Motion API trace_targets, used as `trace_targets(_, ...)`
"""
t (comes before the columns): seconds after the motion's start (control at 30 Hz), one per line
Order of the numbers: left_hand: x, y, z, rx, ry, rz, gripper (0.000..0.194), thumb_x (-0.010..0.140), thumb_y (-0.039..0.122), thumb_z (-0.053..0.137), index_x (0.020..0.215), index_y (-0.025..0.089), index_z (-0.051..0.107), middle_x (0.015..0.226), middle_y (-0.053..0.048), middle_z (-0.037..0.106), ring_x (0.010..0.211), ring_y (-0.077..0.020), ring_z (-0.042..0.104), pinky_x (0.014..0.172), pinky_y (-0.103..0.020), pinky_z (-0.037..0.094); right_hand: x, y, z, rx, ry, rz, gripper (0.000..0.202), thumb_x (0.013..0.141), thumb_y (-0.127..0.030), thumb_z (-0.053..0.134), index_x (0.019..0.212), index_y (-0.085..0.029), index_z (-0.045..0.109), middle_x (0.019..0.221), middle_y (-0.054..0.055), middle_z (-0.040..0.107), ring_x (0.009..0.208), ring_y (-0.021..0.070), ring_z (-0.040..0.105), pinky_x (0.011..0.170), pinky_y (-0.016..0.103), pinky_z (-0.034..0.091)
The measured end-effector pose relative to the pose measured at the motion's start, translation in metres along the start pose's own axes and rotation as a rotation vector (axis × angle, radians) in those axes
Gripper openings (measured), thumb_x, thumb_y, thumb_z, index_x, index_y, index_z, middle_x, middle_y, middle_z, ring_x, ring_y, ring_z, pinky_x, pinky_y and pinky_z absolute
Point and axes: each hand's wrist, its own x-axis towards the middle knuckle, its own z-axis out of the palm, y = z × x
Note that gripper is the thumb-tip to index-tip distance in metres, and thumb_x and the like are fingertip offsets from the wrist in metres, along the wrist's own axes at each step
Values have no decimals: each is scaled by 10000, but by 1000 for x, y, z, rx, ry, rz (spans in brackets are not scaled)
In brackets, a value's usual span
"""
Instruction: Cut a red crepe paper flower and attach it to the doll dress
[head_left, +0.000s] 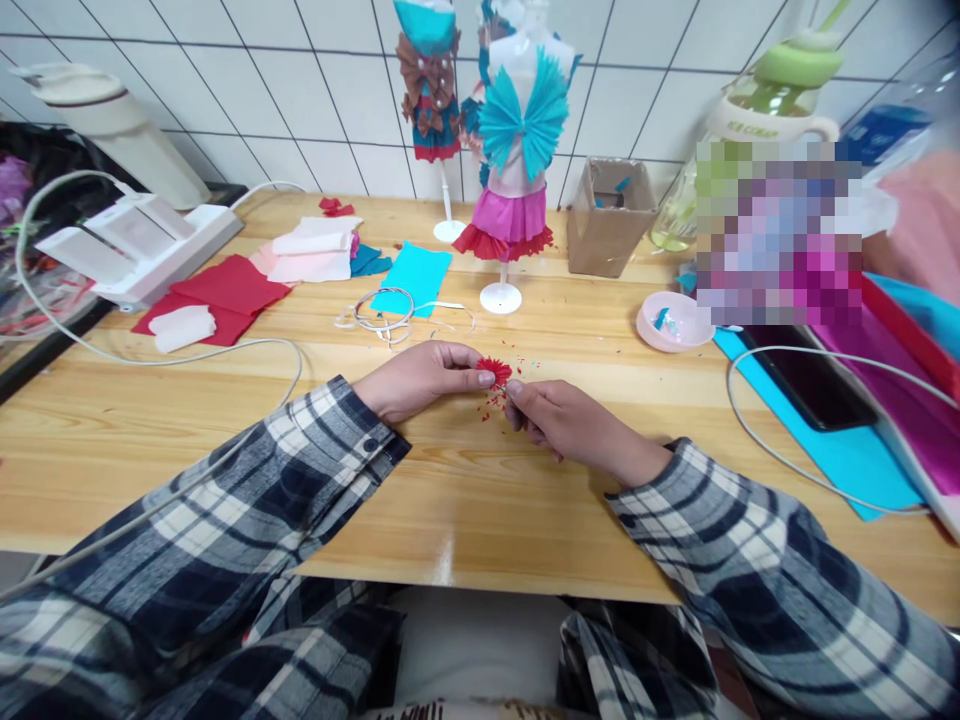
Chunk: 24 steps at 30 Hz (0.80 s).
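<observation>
A small red fringed paper piece is pinched between the thumb and fingers of my left hand, above the middle of the wooden table. Just to its right, my right hand is closed at the lower edge of the red piece; what its fingers grip is too small to make out. Tiny red scraps lie scattered around the fingertips. Behind the hands stands a small white dress form with a turquoise pleated bow, a magenta skirt and a red ruffle.
Red cloth-like sheets, a turquoise sheet and coiled wire lie back left, near a power strip. A pink bowl, a cardboard box and a dark phone are at right. White cables cross both sides.
</observation>
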Motion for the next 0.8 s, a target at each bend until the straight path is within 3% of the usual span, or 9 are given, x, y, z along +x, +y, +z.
trace_targets(0.47, 0, 0, 1, -53, 13, -30, 196, 721, 291, 740, 830, 134, 696, 870, -41, 712, 818, -140, 630, 831, -293, 459, -1, -2, -1, -11, -23, -9, 468, 945, -498, 301, 624, -175, 408, 515, -53, 357, 440, 55, 338, 446, 189, 295)
trace_targets(0.8, 0, -3, 0, -143, -3, -37, 206, 736, 296, 732, 867, 140, 708, 892, -44, 719, 827, -137, 637, 845, -297, 459, -2, -4, -1, 61, 11, 97, 488, 920, -568, 294, 682, -182, 473, 506, -48, 375, 415, 72, 359, 375, 186, 320)
